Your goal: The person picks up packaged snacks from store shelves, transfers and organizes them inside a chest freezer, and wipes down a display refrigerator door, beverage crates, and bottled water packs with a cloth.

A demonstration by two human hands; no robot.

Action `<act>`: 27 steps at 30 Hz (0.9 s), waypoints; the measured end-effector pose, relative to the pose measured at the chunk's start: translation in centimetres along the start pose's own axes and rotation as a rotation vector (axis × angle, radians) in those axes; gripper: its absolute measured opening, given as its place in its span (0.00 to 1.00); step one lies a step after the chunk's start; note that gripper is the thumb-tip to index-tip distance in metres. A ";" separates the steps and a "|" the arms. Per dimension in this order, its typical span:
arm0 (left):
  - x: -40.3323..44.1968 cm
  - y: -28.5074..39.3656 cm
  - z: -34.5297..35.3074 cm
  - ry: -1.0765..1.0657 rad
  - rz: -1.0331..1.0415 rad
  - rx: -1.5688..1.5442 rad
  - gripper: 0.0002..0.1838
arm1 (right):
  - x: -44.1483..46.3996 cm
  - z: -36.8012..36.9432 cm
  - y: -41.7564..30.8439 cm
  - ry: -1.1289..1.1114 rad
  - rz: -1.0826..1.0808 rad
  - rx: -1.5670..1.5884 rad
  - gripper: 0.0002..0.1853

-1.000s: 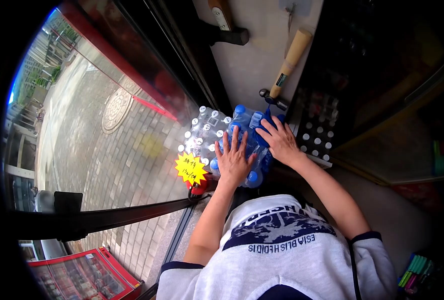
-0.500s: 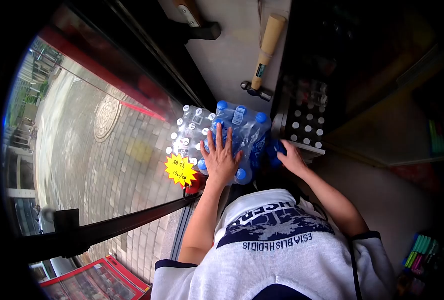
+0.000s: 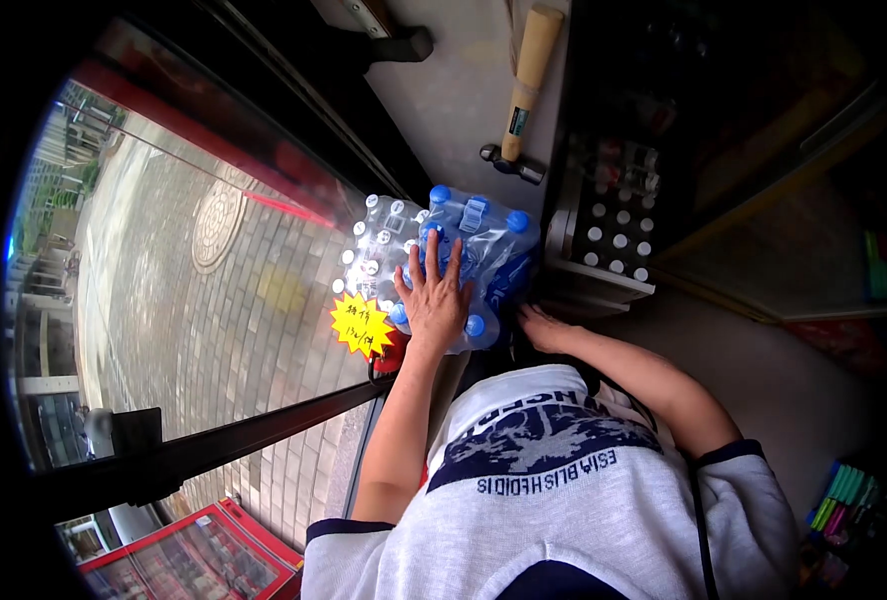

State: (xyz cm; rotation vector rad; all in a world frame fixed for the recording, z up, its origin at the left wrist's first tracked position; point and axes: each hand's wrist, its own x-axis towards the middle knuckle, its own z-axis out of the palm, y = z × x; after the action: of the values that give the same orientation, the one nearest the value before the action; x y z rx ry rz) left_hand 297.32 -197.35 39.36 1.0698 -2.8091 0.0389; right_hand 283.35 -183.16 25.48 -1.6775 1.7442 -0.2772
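Note:
My left hand [image 3: 436, 300] lies flat with spread fingers on top of a shrink-wrapped pack of blue-capped bottles [image 3: 484, 240]. The clear film reflects light, and a white label shows near the top. Low beside the pack's right side is my right hand [image 3: 546, 330]; its fingers go into shadow, so I cannot tell what they hold. Touching the pack's left side stands another wrapped pack with white caps [image 3: 369, 240]. A yellow starburst price tag [image 3: 362, 326] with handwriting sits in front of that pack.
A wooden-handled hammer [image 3: 526, 95] lies on the pale surface ahead. To the right, a crate of white-capped bottles [image 3: 619, 240] stands on a ledge. A glass door frame [image 3: 254, 425] borders the paved street at left. Coloured markers [image 3: 844, 497] are at lower right.
My right hand has moved left and down, closer to the pack; the blue thing it held half a second ago is out of sight. My left hand stays on the pack.

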 end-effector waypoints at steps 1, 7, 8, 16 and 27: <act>-0.1 0.1 -0.2 -0.010 0.001 -0.004 0.35 | -0.2 -0.1 0.8 -0.131 0.036 -0.082 0.30; 0.0 0.5 -0.7 -0.001 -0.010 -0.079 0.38 | -2.5 -5.3 -0.4 -0.112 0.141 -0.036 0.21; -0.2 0.2 -0.9 0.032 -0.015 -0.163 0.38 | -3.3 -8.5 -2.5 -0.093 0.147 0.004 0.21; -4.9 -3.5 0.1 0.371 -0.332 -0.603 0.39 | -0.6 -20.0 -14.4 0.561 -0.418 0.450 0.25; -6.7 -4.4 6.0 0.396 -0.450 -1.123 0.26 | 7.6 -13.3 -15.0 0.486 -0.835 -0.462 0.13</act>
State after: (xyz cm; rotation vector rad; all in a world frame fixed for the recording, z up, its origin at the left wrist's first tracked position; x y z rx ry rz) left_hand 304.50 -196.67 32.36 1.1142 -1.6809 -1.0723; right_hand 287.83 -196.50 41.68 -2.8251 1.3706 -0.7476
